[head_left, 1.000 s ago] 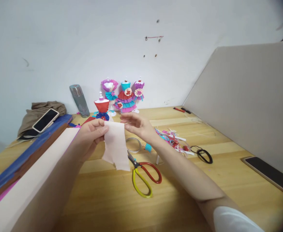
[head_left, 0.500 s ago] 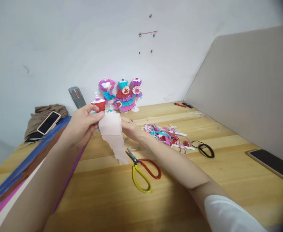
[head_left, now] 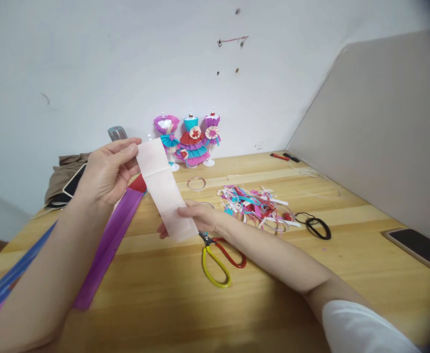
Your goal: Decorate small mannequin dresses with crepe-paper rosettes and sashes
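Note:
A pale pink paper strip (head_left: 163,181) hangs slanted between my hands, with a crease across its upper part. At its upper left corner my left hand (head_left: 112,169) pinches it between thumb and fingers. My right hand (head_left: 200,218) grips the lower part, thumb in front and fingers behind. Just under my right hand lie scissors (head_left: 215,260) with one yellow and one red handle, their blade tips partly hidden. Three small mannequins in paper dresses (head_left: 191,142) stand against the wall beyond the strip.
Coloured paper scraps (head_left: 253,206) are heaped right of centre. A black cord loop (head_left: 318,228) and a phone (head_left: 417,247) lie farther right. Purple paper (head_left: 108,245) stretches along the left, near brown cloth (head_left: 62,179). A ring (head_left: 196,184) rests behind the strip.
The strip, its lower part dangling before, is now stretched out at a slant. My right hand has moved down to its lower end, while my left hand has risen slightly leftward.

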`<state>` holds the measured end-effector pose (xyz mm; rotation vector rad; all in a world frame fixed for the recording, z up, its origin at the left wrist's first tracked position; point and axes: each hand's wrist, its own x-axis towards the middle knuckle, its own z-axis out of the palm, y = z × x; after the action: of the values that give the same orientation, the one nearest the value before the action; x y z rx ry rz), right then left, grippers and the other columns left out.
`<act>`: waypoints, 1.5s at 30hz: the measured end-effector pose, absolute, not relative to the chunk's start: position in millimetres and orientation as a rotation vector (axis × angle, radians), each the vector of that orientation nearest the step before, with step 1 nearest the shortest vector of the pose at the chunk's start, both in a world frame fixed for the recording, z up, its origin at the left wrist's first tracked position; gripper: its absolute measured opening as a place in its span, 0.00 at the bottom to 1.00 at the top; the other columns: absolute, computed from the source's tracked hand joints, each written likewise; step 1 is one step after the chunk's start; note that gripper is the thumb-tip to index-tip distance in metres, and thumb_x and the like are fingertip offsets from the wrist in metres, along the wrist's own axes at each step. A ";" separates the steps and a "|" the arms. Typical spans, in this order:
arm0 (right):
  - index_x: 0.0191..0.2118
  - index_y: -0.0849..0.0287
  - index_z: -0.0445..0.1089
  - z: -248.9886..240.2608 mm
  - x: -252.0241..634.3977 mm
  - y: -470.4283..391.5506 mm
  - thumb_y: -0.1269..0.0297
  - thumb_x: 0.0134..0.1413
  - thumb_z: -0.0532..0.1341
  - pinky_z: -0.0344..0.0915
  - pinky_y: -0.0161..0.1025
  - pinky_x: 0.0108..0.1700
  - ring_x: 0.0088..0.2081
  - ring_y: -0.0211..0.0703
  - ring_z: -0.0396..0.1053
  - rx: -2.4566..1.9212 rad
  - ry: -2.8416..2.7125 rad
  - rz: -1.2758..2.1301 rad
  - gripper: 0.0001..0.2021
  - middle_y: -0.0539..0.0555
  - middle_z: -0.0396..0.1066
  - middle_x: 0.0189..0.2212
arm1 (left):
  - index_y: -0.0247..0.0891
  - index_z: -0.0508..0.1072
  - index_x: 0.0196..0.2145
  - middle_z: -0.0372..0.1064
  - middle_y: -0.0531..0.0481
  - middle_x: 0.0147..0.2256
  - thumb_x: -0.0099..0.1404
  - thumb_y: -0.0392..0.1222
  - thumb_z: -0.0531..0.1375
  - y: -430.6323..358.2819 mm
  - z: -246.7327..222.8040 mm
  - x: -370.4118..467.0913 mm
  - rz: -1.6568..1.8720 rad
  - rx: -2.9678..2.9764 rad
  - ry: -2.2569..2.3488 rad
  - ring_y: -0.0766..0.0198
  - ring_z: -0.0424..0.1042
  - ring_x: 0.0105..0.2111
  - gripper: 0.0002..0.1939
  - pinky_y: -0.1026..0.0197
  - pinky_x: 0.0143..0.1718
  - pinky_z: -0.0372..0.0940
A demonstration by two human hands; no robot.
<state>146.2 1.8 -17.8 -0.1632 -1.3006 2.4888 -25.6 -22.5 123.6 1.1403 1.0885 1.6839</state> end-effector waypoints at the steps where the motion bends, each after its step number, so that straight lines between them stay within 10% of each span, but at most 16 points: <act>1: 0.41 0.65 0.71 -19.8 144.8 -0.8 0.53 0.39 0.72 0.68 0.45 0.44 0.37 0.49 0.76 -0.196 -1.306 2.454 0.25 0.62 0.78 0.36 | 0.29 0.75 0.31 0.73 0.45 0.29 0.54 0.29 0.64 -21.8 123.1 -27.3 1.698 1.143 1.084 0.61 0.75 0.31 0.04 0.50 0.42 0.72; 20: 0.32 0.64 0.75 -40.6 143.3 -17.4 0.61 0.26 0.74 0.65 0.35 0.31 0.26 0.37 0.71 -0.819 -1.102 2.014 0.21 0.51 0.76 0.26 | 0.35 0.78 0.33 0.75 0.49 0.27 0.47 0.34 0.68 -25.3 99.5 -41.0 1.924 1.150 1.227 0.64 0.74 0.29 0.12 0.60 0.33 0.73; 30: 0.28 0.62 0.75 -38.4 159.5 -24.4 0.66 0.26 0.73 0.63 0.30 0.25 0.22 0.33 0.69 -0.909 -1.199 1.994 0.15 0.47 0.74 0.22 | 0.32 0.78 0.35 0.67 0.56 0.16 0.50 0.33 0.64 -34.1 69.8 -58.7 1.888 1.223 1.496 0.72 0.62 0.16 0.12 0.69 0.17 0.55; 45: 0.29 0.64 0.73 -38.4 160.0 -27.5 0.66 0.25 0.73 0.67 0.33 0.27 0.23 0.35 0.70 -0.874 -1.212 2.046 0.17 0.49 0.74 0.23 | 0.33 0.78 0.41 0.76 0.47 0.39 0.51 0.34 0.66 -26.0 52.6 -57.0 1.923 1.406 1.669 0.66 0.71 0.35 0.18 0.60 0.45 0.67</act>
<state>160.0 -27.5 -38.4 -0.8740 -1.2120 2.0465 -57.0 -26.0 52.6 1.4058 1.6689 1.9231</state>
